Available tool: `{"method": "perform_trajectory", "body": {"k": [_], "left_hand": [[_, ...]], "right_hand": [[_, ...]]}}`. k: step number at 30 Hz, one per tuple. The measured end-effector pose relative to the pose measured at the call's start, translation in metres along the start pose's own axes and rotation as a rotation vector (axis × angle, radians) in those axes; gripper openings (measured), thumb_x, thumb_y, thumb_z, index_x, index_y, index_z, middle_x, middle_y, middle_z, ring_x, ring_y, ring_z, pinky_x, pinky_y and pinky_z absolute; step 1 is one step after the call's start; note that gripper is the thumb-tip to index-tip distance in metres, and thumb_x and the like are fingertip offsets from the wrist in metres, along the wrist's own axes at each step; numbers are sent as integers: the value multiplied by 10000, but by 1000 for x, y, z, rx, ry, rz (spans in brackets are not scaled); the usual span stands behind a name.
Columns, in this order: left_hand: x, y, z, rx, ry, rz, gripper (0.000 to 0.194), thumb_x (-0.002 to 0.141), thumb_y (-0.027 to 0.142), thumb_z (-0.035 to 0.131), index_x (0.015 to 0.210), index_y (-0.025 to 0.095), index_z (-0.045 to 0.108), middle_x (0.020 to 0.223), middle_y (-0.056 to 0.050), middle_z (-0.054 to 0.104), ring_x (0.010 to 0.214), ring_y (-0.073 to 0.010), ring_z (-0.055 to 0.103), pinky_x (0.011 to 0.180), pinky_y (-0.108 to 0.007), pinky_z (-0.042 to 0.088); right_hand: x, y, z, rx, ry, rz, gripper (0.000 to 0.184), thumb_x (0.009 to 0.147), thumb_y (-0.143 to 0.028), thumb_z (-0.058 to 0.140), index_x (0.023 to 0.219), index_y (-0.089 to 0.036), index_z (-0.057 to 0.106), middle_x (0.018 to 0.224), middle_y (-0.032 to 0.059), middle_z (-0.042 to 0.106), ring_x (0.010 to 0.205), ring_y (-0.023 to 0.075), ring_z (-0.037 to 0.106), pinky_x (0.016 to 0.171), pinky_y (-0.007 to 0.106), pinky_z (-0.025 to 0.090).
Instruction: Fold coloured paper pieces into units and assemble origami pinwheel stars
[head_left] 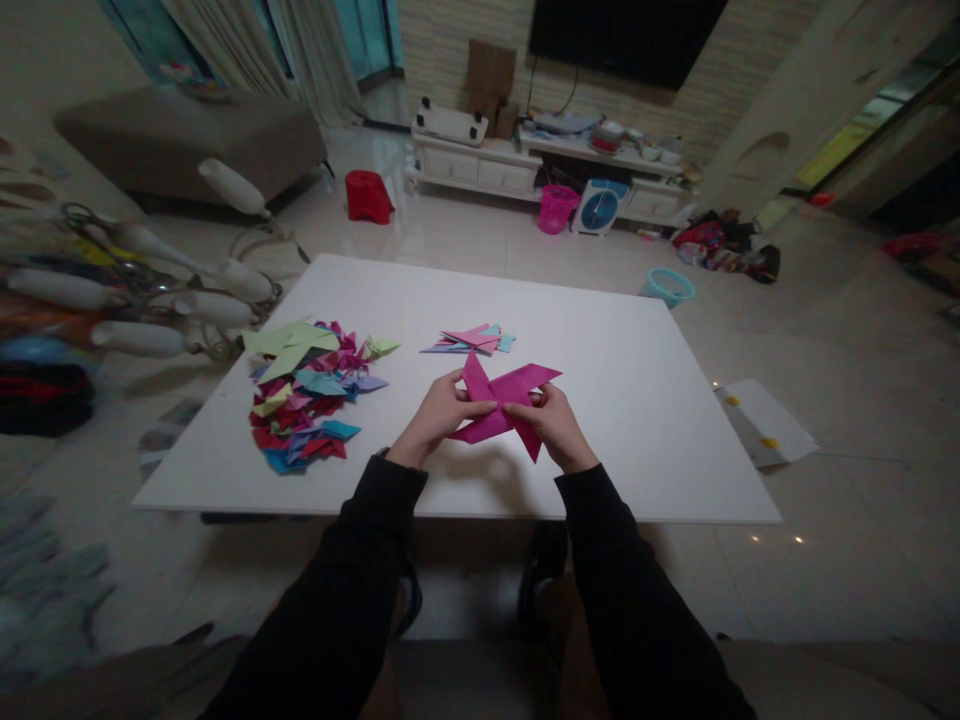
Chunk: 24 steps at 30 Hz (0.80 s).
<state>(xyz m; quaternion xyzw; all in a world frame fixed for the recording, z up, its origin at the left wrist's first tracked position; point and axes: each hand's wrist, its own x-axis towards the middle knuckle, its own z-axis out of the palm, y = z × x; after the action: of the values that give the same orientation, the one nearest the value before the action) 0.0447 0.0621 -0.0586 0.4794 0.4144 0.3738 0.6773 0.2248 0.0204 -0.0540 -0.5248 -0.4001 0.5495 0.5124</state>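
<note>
Between my two hands I hold a magenta folded paper pinwheel [517, 384], its four pointed blades spread out above the table. My left hand [441, 412] pinches it near the centre from the left, thumb on top. On the other side, my right hand [556, 420] grips it the same way, with the thumb by the middle. Just beyond it lies a small stack of folded paper pieces [480, 340] in pink and light blue. A heap of colourful folded paper shapes [307, 395] covers the table's left part, with a large pale green one [296, 345] on top.
The white table [637, 440] stands before my knees. Past it are a red stool [367, 197], a pink basket [556, 208], a light blue bin [667, 287] and a box fan [600, 207]. A lamp with several white shades [217, 275] hangs close to the table's left side.
</note>
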Motion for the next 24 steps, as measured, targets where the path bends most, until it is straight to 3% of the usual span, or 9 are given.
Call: {"method": "perform_trajectory", "body": {"k": [7, 15, 24], "left_hand": [[1, -2, 0, -34, -25, -9, 622, 586, 243, 910, 1128, 132, 625, 895, -106, 771, 775, -235, 730, 731, -362, 577], [2, -3, 0, 69, 18, 32, 473, 593, 214, 892, 986, 124, 645, 930, -110, 751, 832, -239, 712, 737, -354, 566], [2, -2, 2, 46, 27, 62, 516, 577, 237, 905, 1010, 131, 645, 904, -100, 753, 789, -233, 715, 726, -359, 569]], "right_hand": [[2, 0, 1, -2, 65, 5, 420, 564, -214, 864, 904, -160, 624, 764, 31, 748, 674, 183, 703, 672, 314, 571], [0, -1, 2, -45, 61, -14, 383, 593, -203, 844, 914, -163, 640, 757, 28, 746, 663, 187, 703, 654, 317, 574], [3, 4, 0, -113, 14, -91, 303, 623, -228, 824, 901, -155, 726, 889, 56, 770, 822, 219, 714, 800, 363, 564]]}}
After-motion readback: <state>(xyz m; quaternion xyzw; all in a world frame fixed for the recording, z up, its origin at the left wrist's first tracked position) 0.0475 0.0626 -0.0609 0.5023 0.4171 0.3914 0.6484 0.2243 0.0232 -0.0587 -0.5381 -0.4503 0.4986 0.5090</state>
